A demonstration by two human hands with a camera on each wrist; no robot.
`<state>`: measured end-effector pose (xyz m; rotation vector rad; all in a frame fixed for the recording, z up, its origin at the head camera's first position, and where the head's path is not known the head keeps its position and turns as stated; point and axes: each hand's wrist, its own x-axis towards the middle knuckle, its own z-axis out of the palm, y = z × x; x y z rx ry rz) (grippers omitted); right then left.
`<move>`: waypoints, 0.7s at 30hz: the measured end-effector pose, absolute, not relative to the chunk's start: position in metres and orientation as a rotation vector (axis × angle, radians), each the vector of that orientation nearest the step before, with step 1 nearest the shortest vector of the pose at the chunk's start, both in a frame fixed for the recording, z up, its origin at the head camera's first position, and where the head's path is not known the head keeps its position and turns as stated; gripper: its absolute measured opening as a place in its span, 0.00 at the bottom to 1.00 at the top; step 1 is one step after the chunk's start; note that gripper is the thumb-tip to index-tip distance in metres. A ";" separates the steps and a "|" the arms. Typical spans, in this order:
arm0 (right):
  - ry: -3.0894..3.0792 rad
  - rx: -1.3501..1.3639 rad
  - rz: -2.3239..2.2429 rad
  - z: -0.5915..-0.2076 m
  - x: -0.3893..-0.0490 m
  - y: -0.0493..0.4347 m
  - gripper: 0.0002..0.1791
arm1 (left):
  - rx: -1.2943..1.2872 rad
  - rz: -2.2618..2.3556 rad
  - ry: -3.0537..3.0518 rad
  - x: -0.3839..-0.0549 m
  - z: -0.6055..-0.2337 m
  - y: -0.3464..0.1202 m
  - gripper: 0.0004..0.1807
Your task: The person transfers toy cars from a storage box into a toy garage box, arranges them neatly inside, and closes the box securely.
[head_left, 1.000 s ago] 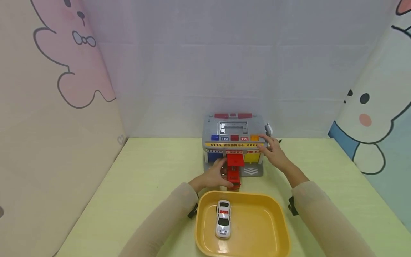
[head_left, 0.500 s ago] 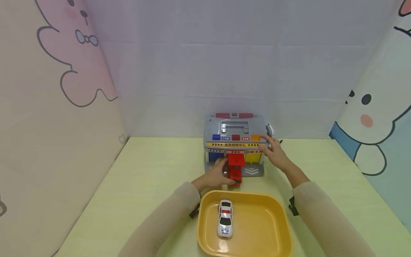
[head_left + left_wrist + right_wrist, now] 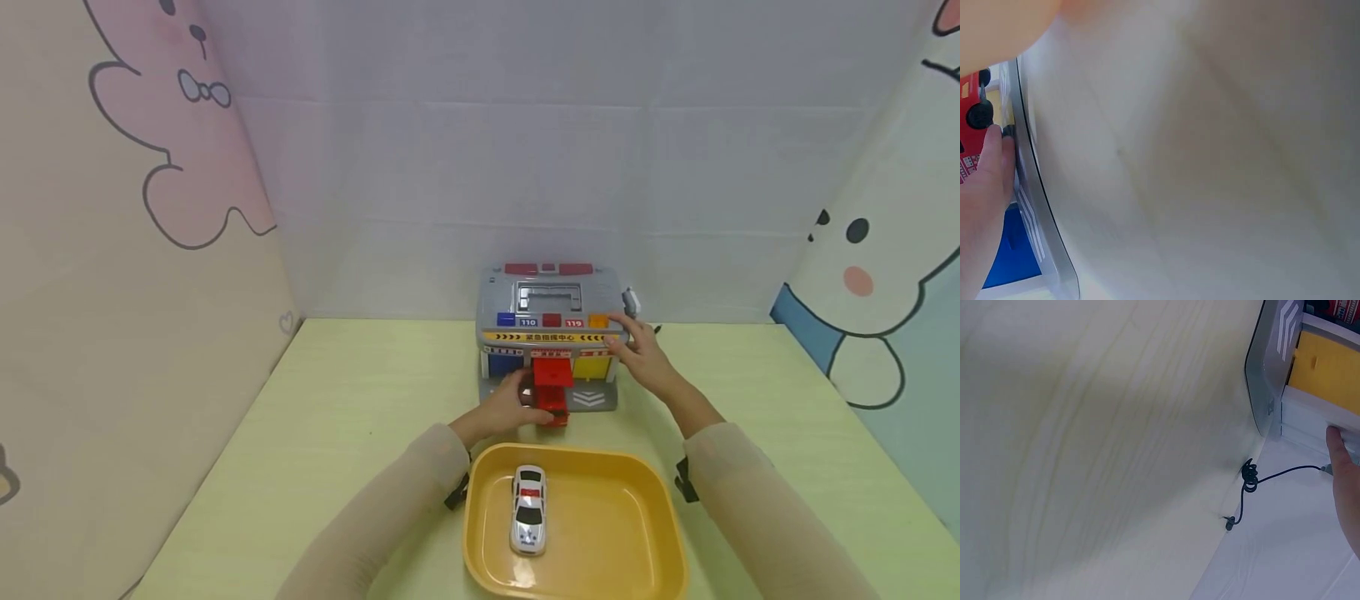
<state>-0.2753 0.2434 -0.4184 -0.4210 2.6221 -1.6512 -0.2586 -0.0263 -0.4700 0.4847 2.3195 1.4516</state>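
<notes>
A grey toy emergency station [image 3: 497,293] stands at the back of the table, with a blue door, a yellow door [image 3: 1329,369] and a raised red door [image 3: 552,371] in the middle. My left hand [image 3: 501,411] grips a red toy fire truck [image 3: 552,399] from its left side, thumb at its near end. The truck's far part is under the red door, inside the bay. In the left wrist view, black wheels show on the truck [image 3: 969,122] beside my fingers. My right hand [image 3: 647,360] holds the station's right front roof corner, by the orange button.
A yellow tray [image 3: 570,452] sits in front of the station, with a white toy police car [image 3: 529,521] in its left part. A coiled black cord [image 3: 1249,476] lies by the station's right side. A pale backdrop [image 3: 390,167] rises behind the table.
The red fire truck has slid away from me, deeper under the red door, with my left hand moving along. My right hand has stayed at the roof corner. The view has shifted slightly.
</notes>
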 end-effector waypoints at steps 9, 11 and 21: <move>2.619 -0.424 -1.664 -0.418 -0.274 0.243 0.30 | 0.418 1.507 2.326 -0.260 -0.473 -0.024 0.41; 2.616 -0.418 -1.663 -0.417 -0.273 0.243 0.30 | 0.410 1.510 2.339 -0.260 -0.473 -0.023 0.40; 2.624 -0.415 -1.660 -0.419 -0.274 0.243 0.30 | 0.403 1.494 2.449 -0.265 -0.474 -0.023 0.30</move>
